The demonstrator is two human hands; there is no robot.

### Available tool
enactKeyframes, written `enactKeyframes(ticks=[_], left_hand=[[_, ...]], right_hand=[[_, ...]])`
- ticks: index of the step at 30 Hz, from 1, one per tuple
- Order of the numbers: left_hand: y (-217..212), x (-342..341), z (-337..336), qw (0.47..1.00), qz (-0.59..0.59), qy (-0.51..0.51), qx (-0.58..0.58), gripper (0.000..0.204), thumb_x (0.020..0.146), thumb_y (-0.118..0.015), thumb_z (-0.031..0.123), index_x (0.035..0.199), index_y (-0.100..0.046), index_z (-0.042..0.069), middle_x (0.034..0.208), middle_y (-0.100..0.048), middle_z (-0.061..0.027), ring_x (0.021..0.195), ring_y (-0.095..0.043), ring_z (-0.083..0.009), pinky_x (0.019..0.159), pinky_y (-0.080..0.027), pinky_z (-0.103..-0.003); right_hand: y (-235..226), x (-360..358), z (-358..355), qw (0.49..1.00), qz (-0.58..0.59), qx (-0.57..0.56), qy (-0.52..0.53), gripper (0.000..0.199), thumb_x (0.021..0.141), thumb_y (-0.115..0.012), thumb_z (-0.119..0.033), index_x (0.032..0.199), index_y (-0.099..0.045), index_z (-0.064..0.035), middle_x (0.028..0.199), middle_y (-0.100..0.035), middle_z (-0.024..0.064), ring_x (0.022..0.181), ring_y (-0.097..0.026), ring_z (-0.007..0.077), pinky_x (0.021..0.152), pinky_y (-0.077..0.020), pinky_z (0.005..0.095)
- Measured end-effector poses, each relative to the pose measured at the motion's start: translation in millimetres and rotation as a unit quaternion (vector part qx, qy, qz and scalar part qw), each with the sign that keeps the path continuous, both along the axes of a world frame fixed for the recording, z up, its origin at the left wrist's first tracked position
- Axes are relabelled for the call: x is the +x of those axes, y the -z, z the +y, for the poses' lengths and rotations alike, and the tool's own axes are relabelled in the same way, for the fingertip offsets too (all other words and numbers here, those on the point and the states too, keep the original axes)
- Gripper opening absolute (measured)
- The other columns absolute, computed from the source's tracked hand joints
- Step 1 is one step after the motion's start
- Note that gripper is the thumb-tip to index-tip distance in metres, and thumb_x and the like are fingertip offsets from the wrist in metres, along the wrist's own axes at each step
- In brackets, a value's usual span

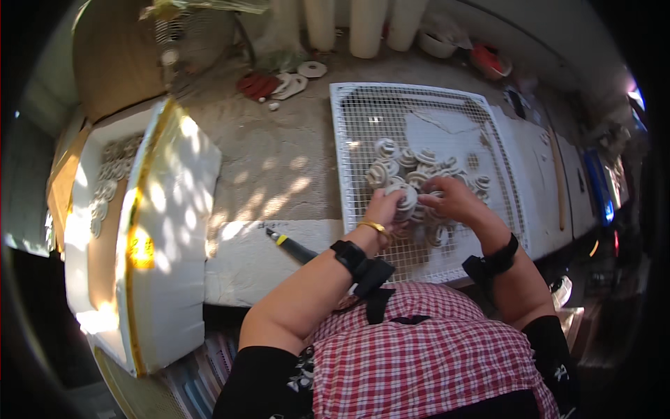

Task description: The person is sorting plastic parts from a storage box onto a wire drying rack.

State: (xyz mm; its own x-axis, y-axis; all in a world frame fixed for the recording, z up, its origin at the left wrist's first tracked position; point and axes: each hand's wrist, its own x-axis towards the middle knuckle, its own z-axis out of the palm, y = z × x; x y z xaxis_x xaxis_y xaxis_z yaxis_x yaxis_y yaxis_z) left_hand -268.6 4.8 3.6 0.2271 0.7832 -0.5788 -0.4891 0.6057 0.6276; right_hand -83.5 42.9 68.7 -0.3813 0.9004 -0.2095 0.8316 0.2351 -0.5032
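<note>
Several off-white, ridged, coiled pieces (421, 158) lie heaped in a white mesh-bottomed tray (336, 126) on the table. At the near side of the heap, my left hand (380, 216) grips one round coiled piece (403, 200) between thumb and fingers. My right hand (457, 201) is just to its right, its fingers curled in among the pieces. Whatever those fingers pinch is too hidden to make out. Wrist straps with dark devices sit on both my wrists, and a yellow bangle is on the left one.
A white foam box (167, 244) with similar pieces inside stands at the left. Between it and the tray lies a dark-handled tool (293, 248), beside my left forearm. Red and white flat pieces (258, 85) lie farther back. A long stick (557, 178) is at the right.
</note>
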Motion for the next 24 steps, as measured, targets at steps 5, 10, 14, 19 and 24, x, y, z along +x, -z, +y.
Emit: enactKeyframes(ticks=[5, 10, 14, 19, 24], left_hand=[[8, -17, -11, 1.0, -0.007, -0.005, 0.024, 0.028, 0.095, -0.059, 0.022, 0.118, -0.048, 0.013, 0.111, -0.061, -0.0044, 0.102, -0.06, -0.0184, 0.084, -0.049, -0.044], [3, -19, -18, 0.999, 0.008, 0.005, 0.037, 0.027, 0.095, -0.06, 0.019, 0.119, -0.049, 0.011, 0.112, -0.061, -0.004, 0.102, -0.06, -0.0168, 0.087, -0.05, -0.04], [17, -26, -20, 0.996, 0.041, 0.027, 0.068, 0.035, 0.094, -0.062, 0.016, 0.124, -0.048, 0.008, 0.111, -0.061, -0.0045, 0.104, -0.059, -0.0151, 0.089, -0.049, -0.034], [8, -43, -22, 0.953, 0.195, 0.1, 0.208, 0.052, 0.088, -0.068, 0.018, 0.133, -0.047, 0.001, 0.131, -0.048, -0.0091, 0.12, -0.049, -0.018, 0.102, -0.041, -0.032], [3, -66, -15, 0.897, 0.252, 0.181, 0.315, 0.05, 0.088, -0.065, 0.016, 0.134, -0.048, 0.003, 0.134, -0.047, -0.0074, 0.122, -0.048, -0.0162, 0.105, -0.037, -0.031]], right_hand=[[-46, -23, 19, 0.995, -0.058, -0.056, 0.056, 0.041, 0.084, -0.07, -0.04, 0.103, -0.068, -0.0032, 0.093, -0.068, 0.0193, 0.089, -0.065, 0.0322, 0.077, -0.0503, 0.0404], [-10, -25, 83, 0.999, 0.013, 0.029, 0.007, 0.039, 0.082, -0.071, -0.032, 0.111, -0.065, -0.006, 0.1, -0.066, 0.0196, 0.095, -0.064, 0.0348, 0.081, -0.051, 0.0425], [31, -49, 130, 0.987, -0.014, 0.092, -0.134, 0.047, 0.079, -0.069, -0.015, 0.124, -0.057, -0.0094, 0.113, -0.056, 0.0172, 0.1, -0.06, 0.0354, 0.085, -0.0499, 0.0415], [65, -63, 159, 0.971, -0.066, 0.024, -0.229, 0.052, 0.076, -0.069, -0.008, 0.126, -0.055, -0.011, 0.114, -0.052, 0.0175, 0.102, -0.058, 0.0377, 0.088, -0.0497, 0.0436], [65, -60, 171, 0.974, -0.022, -0.01, -0.224, 0.046, 0.075, -0.073, -0.01, 0.118, -0.058, -0.0099, 0.111, -0.051, 0.0158, 0.097, -0.059, 0.0357, 0.085, -0.0506, 0.0417]])
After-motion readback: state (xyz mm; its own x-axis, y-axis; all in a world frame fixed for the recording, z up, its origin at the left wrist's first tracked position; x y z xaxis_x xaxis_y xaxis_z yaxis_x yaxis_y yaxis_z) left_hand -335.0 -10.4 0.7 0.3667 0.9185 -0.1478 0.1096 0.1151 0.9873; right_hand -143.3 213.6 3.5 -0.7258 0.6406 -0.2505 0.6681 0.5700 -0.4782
